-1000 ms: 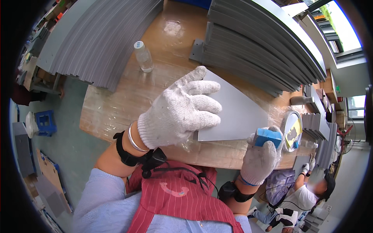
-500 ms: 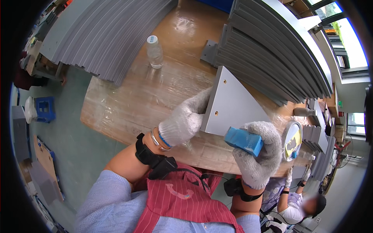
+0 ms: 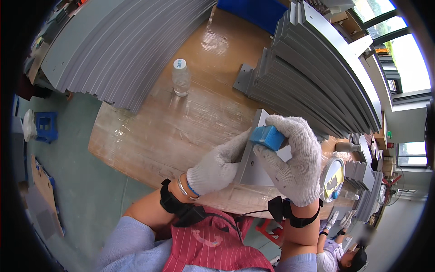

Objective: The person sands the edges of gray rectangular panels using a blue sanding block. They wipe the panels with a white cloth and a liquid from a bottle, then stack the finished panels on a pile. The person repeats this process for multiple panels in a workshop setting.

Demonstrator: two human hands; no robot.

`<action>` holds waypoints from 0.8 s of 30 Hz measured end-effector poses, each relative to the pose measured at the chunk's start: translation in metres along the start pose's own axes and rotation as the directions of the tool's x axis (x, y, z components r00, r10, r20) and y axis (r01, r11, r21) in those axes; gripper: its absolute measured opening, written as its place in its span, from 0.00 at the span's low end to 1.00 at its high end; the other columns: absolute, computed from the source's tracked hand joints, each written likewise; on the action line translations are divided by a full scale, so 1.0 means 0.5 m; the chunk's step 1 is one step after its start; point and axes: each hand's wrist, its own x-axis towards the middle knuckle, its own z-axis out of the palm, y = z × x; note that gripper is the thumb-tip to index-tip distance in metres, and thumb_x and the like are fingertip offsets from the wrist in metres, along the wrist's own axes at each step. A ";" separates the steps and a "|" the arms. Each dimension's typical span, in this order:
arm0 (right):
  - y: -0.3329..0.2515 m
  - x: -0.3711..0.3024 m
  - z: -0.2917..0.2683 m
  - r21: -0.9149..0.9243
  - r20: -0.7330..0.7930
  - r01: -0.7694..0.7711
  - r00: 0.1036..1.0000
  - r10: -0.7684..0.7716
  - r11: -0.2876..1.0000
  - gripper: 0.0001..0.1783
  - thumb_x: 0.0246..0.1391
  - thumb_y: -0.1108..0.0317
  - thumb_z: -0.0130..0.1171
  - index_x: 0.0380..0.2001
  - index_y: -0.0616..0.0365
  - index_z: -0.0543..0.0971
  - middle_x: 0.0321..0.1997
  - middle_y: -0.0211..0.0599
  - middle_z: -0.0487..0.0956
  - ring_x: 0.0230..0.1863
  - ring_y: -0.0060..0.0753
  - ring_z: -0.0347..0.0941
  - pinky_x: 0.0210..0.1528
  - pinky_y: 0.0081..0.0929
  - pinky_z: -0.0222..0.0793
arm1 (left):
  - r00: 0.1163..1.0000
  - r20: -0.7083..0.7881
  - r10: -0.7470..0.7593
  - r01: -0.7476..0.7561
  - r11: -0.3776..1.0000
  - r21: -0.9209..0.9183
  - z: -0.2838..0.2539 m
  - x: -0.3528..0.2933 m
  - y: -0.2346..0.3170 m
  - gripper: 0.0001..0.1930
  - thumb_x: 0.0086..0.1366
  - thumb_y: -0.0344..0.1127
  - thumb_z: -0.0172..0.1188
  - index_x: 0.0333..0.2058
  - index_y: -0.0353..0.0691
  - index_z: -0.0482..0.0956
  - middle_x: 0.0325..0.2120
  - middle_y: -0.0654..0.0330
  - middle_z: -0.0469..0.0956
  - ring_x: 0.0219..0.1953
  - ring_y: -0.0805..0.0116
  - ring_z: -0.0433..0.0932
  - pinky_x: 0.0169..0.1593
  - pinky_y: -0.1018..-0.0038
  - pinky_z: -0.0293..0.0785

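My left hand point(image 3: 216, 167), in a white knit glove, is closed on the left edge of a grey panel point(image 3: 256, 174) with small holes in its face. The panel is held tilted above the table. In my right hand point(image 3: 301, 158), also gloved, a blue block point(image 3: 268, 138) is pinched between thumb and fingers. The block lies against the panel near its upper left edge, and my right hand covers much of the panel's face.
Grey panels are stacked in a left pile point(image 3: 122, 54) and a right pile point(image 3: 312, 77) on the film-covered table point(image 3: 136, 145). Between them stand a clear bottle point(image 3: 181, 80) and a blue bin point(image 3: 253, 12). A round lid point(image 3: 332, 179) lies at right; a co-worker point(image 3: 333, 254) is beyond.
My right hand has brought the blue block up and left, from the panel's lower edge to its upper left edge. The whole view has shifted slightly, with the panel now lower in it.
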 end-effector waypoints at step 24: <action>0.019 -0.048 0.057 0.229 -0.317 -0.234 0.900 0.300 0.945 0.23 0.45 0.73 0.72 0.47 0.61 0.79 0.39 0.38 0.80 0.35 0.28 0.79 0.37 0.23 0.76 | 0.984 -0.088 -0.153 0.170 0.957 0.236 0.016 0.012 0.044 0.28 0.62 0.30 0.64 0.61 0.35 0.68 0.52 0.59 0.76 0.53 0.72 0.74 0.58 0.71 0.71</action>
